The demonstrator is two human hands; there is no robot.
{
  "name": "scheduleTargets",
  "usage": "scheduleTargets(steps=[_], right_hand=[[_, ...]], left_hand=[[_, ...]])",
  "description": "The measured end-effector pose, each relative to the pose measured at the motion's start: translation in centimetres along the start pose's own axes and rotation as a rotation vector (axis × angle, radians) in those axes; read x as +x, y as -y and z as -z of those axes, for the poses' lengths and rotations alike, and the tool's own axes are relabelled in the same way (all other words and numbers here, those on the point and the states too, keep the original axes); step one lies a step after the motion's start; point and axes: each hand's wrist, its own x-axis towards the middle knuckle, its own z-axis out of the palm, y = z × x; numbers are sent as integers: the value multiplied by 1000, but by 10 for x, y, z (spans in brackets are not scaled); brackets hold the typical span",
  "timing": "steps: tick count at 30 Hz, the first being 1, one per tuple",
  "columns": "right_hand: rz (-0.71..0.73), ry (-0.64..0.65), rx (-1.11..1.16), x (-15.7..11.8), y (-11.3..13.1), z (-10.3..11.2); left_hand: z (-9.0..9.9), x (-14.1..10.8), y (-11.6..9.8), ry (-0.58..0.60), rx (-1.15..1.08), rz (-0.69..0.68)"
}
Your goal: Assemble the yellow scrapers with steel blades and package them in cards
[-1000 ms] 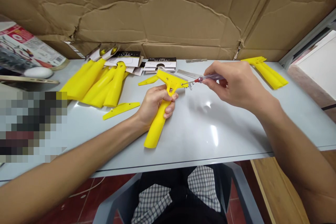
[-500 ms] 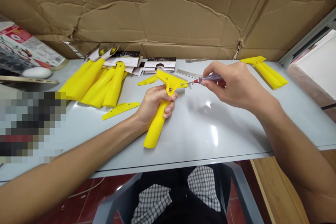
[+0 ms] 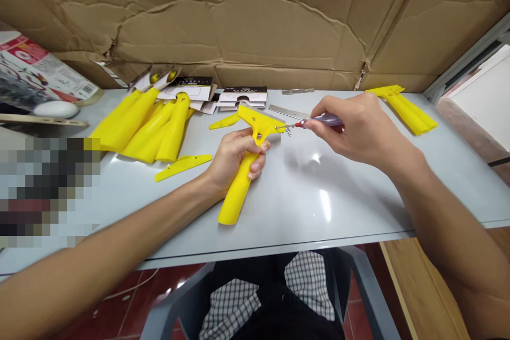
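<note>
My left hand (image 3: 239, 156) is wrapped round the neck of a yellow scraper (image 3: 235, 199), whose wide head points up and away from me. Between thumb and fingers, my right hand (image 3: 342, 122) grips a screwdriver (image 3: 329, 120) with a clear purplish handle and red collar. Its thin shaft lies nearly level, the tip at the right end of the scraper head by a small screw. Small screws (image 3: 288, 132) are clustered just right of the head. Behind them lies a flat metal blade (image 3: 289, 112), partly beside my right fingers.
Several yellow handles (image 3: 115, 122) lie at the left, near printed cards (image 3: 243, 96). Two yellow strips (image 3: 183, 167) (image 3: 223, 121) flank my left hand. Another yellow scraper (image 3: 412, 111) rests at the right. A second blade (image 3: 297, 91) is near the cardboard (image 3: 279, 26) behind the table.
My right hand has shifted very slightly with the screwdriver, whose shaft now lies a little more level. My left hand and the scraper have stayed in place.
</note>
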Motion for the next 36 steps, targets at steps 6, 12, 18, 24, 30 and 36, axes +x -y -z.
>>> scheduleTargets(steps=[6,12,18,24,30,36], right_hand=[[58,29,35,-2,3,5],[63,-75,42,0,0,4],[39,12,-13,0,2,5],[45,32,42,-1,0,5],[4,17,-20,1,0,1],[37,59,57,-3,4,6]], left_hand=[[-1,-1,-1,-1,19,-6],[0,0,0,10,23,-9],[0,0,0,0,-2,-1],[1,1,0,0,2,-4],[1,1,2,-7,6,0],[1,1,2,-1,-4,14]])
